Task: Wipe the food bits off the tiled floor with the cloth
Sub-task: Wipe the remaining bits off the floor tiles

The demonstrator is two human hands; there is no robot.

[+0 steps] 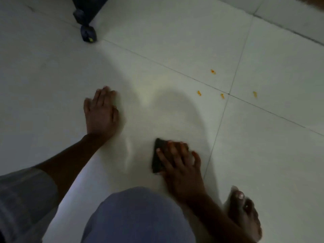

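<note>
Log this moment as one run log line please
left hand flat on tiled floor | right hand presses cloth down | four orange food bits unwiped, far right

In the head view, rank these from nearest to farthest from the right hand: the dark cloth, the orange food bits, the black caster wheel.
From the right hand:
1. Dark cloth, pressed flat under its fingers.
2. Orange food bits, ahead and to the right, near the tile joints.
3. Black caster wheel, far ahead, upper left.

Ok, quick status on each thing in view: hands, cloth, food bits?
Left hand: flat on the tiled floor, empty, bracing.
Right hand: fingers spread, pressing the cloth down.
Cloth: dark, folded, flat on floor.
Food bits: orange, scattered near the grout cross, unwiped, clear of cloth.
</note>
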